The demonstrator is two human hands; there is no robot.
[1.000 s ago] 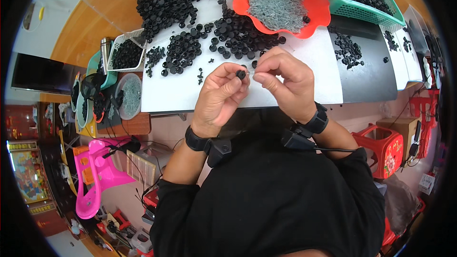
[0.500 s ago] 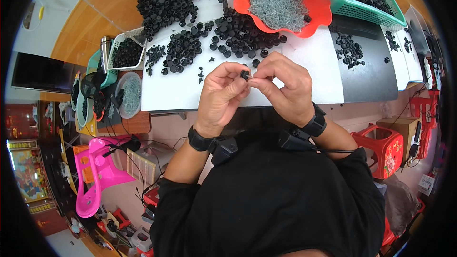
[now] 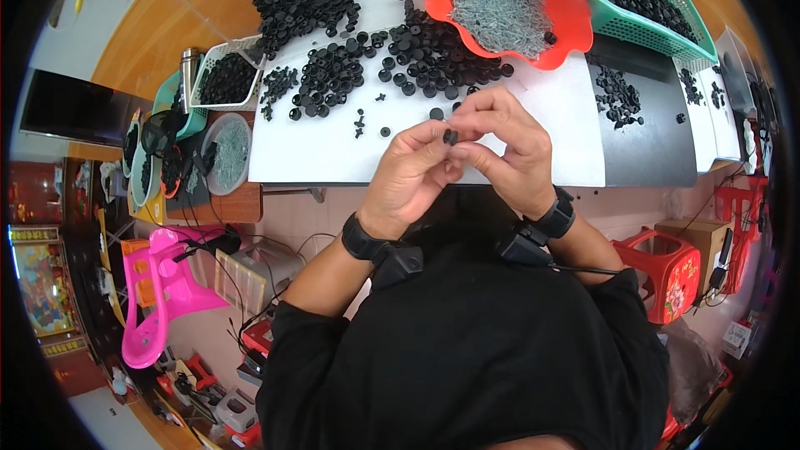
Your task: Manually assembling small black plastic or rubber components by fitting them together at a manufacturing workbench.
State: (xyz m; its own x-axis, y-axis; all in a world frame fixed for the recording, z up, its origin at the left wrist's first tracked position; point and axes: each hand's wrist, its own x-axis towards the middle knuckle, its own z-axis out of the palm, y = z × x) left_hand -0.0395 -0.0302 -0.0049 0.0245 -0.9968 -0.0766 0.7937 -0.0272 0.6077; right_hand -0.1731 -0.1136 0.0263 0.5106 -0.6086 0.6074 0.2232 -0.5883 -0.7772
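Observation:
A small black round plastic part [image 3: 450, 137] is up in front of my chest, over the near edge of the white work surface [image 3: 308, 154]. My left hand [image 3: 414, 168] pinches it between thumb and index finger, the other fingers curled beneath. From the other side, the thumb and index finger of my right hand [image 3: 510, 143] close on the same part; whether they hold a smaller piece too is hidden. Beyond my hands lie loose black caps [image 3: 329, 79] and a larger heap of black parts [image 3: 300, 4]. One single black ring [image 3: 385, 131] rests near my left hand.
A red scalloped bowl [image 3: 575, 21] of metal screws stands at the back. Green basket [image 3: 696, 46] at far right and white basket [image 3: 200, 87] at left hold black parts. A clear tub [image 3: 242, 137] has more screws. Right lies a dark mat [image 3: 646, 154]; below stands a red stool [image 3: 667, 262].
Both hands have shifted slightly right with the black part. My right fingertips now reach around it instead of meeting at its side. The single ring has come into sight beside my left hand.

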